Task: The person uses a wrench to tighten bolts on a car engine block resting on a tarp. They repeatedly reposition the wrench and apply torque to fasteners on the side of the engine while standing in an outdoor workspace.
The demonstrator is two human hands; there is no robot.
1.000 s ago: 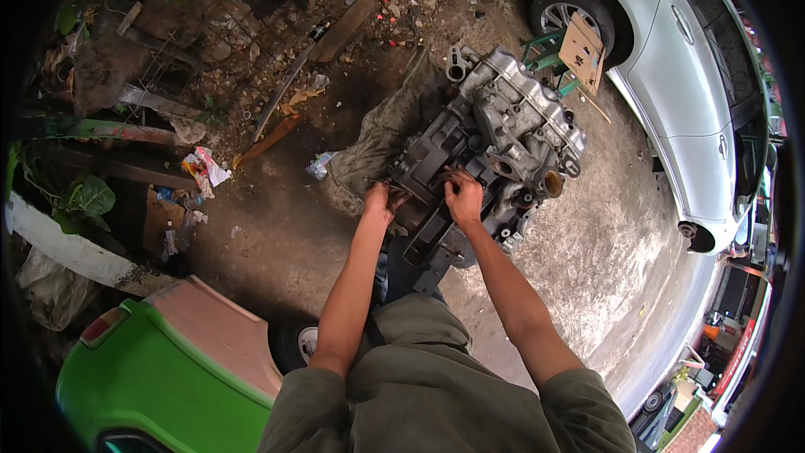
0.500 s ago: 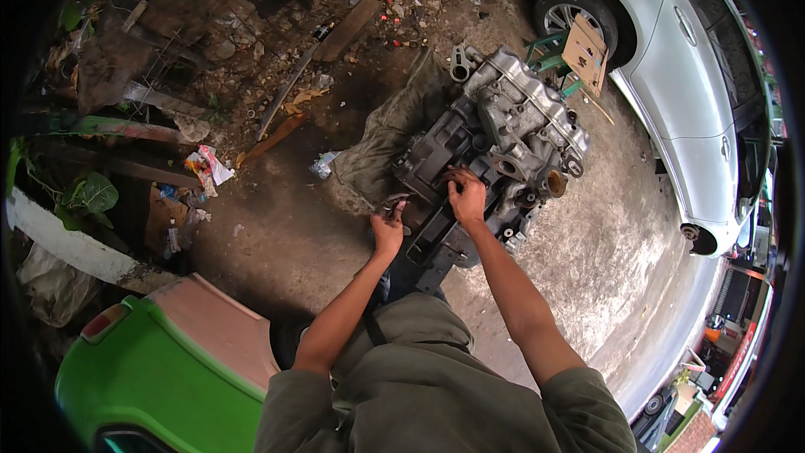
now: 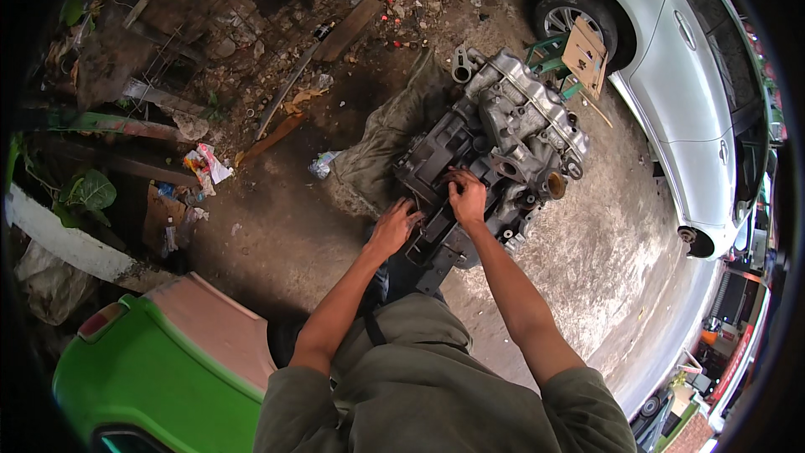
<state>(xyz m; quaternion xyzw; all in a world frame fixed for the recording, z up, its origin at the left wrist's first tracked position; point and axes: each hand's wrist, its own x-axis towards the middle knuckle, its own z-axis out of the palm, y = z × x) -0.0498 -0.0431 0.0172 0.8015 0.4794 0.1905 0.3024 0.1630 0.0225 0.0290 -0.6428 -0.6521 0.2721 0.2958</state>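
An engine (image 3: 503, 130) lies tilted on the ground in front of me, with its silvery ribbed cover toward the upper right and a dark, box-like casing on the near left side. At the casing's left edge, my left hand (image 3: 394, 228) has its fingers bent together; whatever lies between the fingertips is too small to make out. My right hand (image 3: 468, 199) rests on the dark casing, its fingers bent but apart and the tips reaching into a recess. Beneath the engine's left side spreads a greyish-brown cloth (image 3: 373, 151).
A silver car (image 3: 683, 75) stands at the right, near a green stool (image 3: 549, 54) with a cardboard piece (image 3: 584, 54) against it. A green car body part (image 3: 168, 361) fills the lower left. Wooden planks (image 3: 350, 29) and litter lie on the dirt beyond.
My left hand has turned over and shifted slightly right along the casing's edge, its fingers now pointing toward the engine. My right hand stays in place.
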